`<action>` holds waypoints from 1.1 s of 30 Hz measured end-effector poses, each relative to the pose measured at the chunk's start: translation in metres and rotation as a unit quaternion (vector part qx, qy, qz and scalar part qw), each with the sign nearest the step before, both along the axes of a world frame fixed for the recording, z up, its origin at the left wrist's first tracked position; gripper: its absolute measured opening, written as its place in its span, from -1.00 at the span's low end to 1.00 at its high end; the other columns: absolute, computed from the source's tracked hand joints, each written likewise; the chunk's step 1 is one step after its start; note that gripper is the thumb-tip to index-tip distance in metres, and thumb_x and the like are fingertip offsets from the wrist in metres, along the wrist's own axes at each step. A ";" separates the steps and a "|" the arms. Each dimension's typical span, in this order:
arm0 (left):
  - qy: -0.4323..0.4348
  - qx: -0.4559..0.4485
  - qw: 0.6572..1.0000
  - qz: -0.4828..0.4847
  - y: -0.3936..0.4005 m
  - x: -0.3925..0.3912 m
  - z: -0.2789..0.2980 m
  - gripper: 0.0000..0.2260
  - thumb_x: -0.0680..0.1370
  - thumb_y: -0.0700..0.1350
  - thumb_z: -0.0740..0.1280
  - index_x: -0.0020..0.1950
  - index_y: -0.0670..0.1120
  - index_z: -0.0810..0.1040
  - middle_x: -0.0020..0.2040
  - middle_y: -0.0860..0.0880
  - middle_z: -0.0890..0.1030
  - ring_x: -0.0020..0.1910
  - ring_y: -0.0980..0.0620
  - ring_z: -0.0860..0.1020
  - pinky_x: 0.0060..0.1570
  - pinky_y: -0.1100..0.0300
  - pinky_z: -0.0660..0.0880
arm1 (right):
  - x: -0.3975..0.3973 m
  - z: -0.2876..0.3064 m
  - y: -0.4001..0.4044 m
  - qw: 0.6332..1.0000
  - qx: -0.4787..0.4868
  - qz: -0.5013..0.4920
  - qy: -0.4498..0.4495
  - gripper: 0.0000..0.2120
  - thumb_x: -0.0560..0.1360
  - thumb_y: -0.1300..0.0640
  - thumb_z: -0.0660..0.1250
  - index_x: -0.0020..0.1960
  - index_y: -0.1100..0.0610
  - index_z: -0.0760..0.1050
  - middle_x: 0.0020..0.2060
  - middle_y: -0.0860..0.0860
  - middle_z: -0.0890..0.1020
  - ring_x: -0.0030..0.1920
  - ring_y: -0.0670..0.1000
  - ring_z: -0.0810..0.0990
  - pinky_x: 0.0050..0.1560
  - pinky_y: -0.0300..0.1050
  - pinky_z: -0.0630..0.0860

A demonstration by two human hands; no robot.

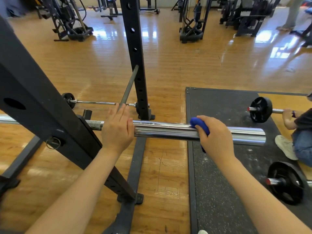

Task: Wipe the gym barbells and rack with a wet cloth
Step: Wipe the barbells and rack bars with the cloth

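Observation:
A chrome barbell sleeve [168, 130] runs left to right across the middle, resting on the black rack [42, 112]. My left hand [116, 129] wraps over the bar where the sleeve meets the thinner shaft, right beside the rack's slanted post. My right hand [214, 135] presses a blue cloth [200, 124] around the sleeve, right of centre. The cloth's lower end hangs below the bar. The sleeve's free end [253, 135] sticks out past my right hand.
A black upright with holes [135, 53] stands behind the bar. A small barbell [94, 103] lies on the wooden floor behind it. A dark rubber mat [224, 149] holds two loaded barbells [260, 109] [285, 182]. Another person crouches at the right edge [298, 132]. Gym machines line the far side.

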State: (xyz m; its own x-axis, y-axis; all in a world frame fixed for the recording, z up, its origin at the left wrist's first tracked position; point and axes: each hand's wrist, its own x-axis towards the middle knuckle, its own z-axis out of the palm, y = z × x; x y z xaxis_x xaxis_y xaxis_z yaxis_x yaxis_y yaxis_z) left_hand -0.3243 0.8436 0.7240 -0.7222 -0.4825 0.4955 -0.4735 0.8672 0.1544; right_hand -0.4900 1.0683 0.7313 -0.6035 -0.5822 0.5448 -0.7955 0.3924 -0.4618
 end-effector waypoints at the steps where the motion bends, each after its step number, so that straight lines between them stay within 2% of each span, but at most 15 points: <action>1: 0.001 -0.001 1.000 0.001 -0.001 -0.002 0.002 -0.57 0.58 -0.11 0.03 0.26 -0.34 0.48 0.23 -0.28 0.53 0.31 -0.25 0.44 0.35 -0.08 0.23 | 0.001 -0.006 0.004 1.000 -0.023 0.006 0.018 -0.77 0.46 0.29 0.38 0.11 0.26 0.57 -0.11 0.10 0.66 -0.10 0.06 0.59 -0.07 -0.14 0.46; 6: 0.003 0.021 1.000 0.005 -0.002 -0.007 0.008 -0.56 0.58 -0.09 0.03 0.21 -0.35 0.52 0.18 -0.29 0.56 0.24 -0.26 0.50 0.29 -0.08 0.28 | 0.010 -0.038 0.029 0.992 -0.083 0.044 0.084 -0.73 0.51 0.20 0.19 0.19 0.21 0.45 0.06 0.12 0.57 0.05 0.04 0.48 0.24 -0.26 0.31; 9: -0.012 0.047 0.999 0.000 -0.003 -0.010 0.016 -0.50 0.57 -0.02 -0.02 0.20 -0.32 0.55 0.18 -0.26 0.57 0.26 -0.23 0.49 0.27 -0.06 0.35 | 0.005 -0.046 0.047 0.991 -0.075 0.023 0.105 -0.73 0.53 0.22 0.16 0.22 0.17 0.40 0.12 0.11 0.52 0.06 0.07 0.47 0.26 -0.23 0.28; 12: -0.059 0.089 0.994 0.015 -0.007 -0.016 0.024 -0.46 0.56 0.03 -0.06 0.25 -0.25 0.53 0.23 -0.22 0.56 0.30 -0.19 0.46 0.20 -0.04 0.40 | -0.009 -0.036 0.061 0.992 -0.101 -0.063 0.048 -0.66 0.44 0.27 0.16 0.20 0.24 0.45 0.03 0.22 0.59 0.06 0.09 0.48 0.20 -0.13 0.34; 15: -0.068 0.097 0.993 0.013 -0.010 -0.019 0.027 -0.53 0.56 0.00 -0.06 0.06 -0.21 0.56 0.03 -0.24 0.60 0.09 -0.24 0.53 -0.05 -0.01 0.45 | -0.011 -0.024 0.055 0.985 -0.118 -0.129 0.001 -0.69 0.47 0.22 0.16 0.13 0.31 0.52 0.00 0.20 0.61 0.06 0.09 0.49 0.19 -0.17 0.32; 18: -0.068 0.100 0.992 0.018 -0.010 -0.017 0.026 -0.60 0.58 -0.02 -0.04 -0.08 -0.17 0.55 -0.08 -0.22 0.60 -0.01 -0.24 0.55 -0.17 0.03 0.41 | 0.013 -0.026 0.018 0.993 -0.096 -0.062 0.025 -0.68 0.46 0.22 0.16 0.15 0.28 0.52 0.04 0.17 0.61 0.13 0.06 0.49 0.26 -0.12 0.37; 20: -0.073 0.104 0.992 0.022 -0.009 -0.017 0.027 -0.58 0.56 0.01 -0.06 -0.11 -0.15 0.54 -0.07 -0.22 0.61 0.05 -0.24 0.55 -0.14 0.02 0.42 | 0.028 -0.029 0.002 0.996 -0.064 0.011 0.053 -0.66 0.45 0.25 0.15 0.16 0.28 0.53 0.09 0.16 0.61 0.19 0.07 0.48 0.29 0.04 0.39; 22: -0.084 0.106 0.991 0.021 -0.009 -0.017 0.028 -0.55 0.55 0.02 -0.08 -0.06 -0.14 0.56 0.02 -0.21 0.62 0.22 -0.20 0.50 -0.05 -0.01 0.42 | 0.021 -0.027 0.010 0.995 -0.053 0.039 0.069 -0.65 0.43 0.29 0.14 0.14 0.30 0.54 0.10 0.18 0.60 0.19 0.09 0.48 0.28 0.06 0.41; 24: -0.092 0.112 0.989 0.021 -0.009 -0.017 0.028 -0.51 0.55 0.03 -0.09 0.04 -0.14 0.58 0.13 -0.20 0.61 0.34 -0.14 0.42 0.04 -0.03 0.41 | 0.002 -0.026 0.038 0.996 -0.060 -0.010 0.062 -0.63 0.41 0.28 0.11 0.13 0.32 0.55 0.09 0.19 0.60 0.16 0.10 0.49 0.27 -0.03 0.38; 26: -0.090 0.118 0.989 0.025 -0.009 -0.017 0.028 -0.49 0.55 0.04 -0.09 0.06 -0.15 0.59 0.16 -0.20 0.60 0.35 -0.13 0.41 0.07 -0.03 0.40 | -0.017 -0.025 0.071 0.992 -0.065 -0.099 0.040 -0.60 0.41 0.25 0.09 0.14 0.32 0.54 0.08 0.20 0.60 0.14 0.15 0.51 0.27 -0.10 0.35; 30: -0.077 0.130 0.988 0.028 -0.009 -0.018 0.026 -0.52 0.56 0.06 -0.10 -0.16 -0.15 0.54 0.05 -0.20 0.63 0.31 -0.14 0.45 -0.02 0.01 0.40 | -0.025 -0.025 0.082 0.978 -0.090 -0.190 0.014 -0.63 0.43 0.27 0.09 0.13 0.33 0.53 0.04 0.24 0.61 0.09 0.19 0.51 0.25 -0.03 0.35; 33: -0.075 0.122 0.989 0.022 -0.010 -0.017 0.025 -0.54 0.55 0.08 -0.13 -0.25 -0.09 0.46 -0.05 -0.18 0.65 0.28 -0.14 0.48 -0.11 0.04 0.37 | 0.004 -0.024 0.033 0.989 -0.097 -0.108 0.035 -0.69 0.43 0.31 0.14 0.09 0.30 0.54 0.00 0.19 0.62 0.08 0.10 0.51 0.26 -0.19 0.34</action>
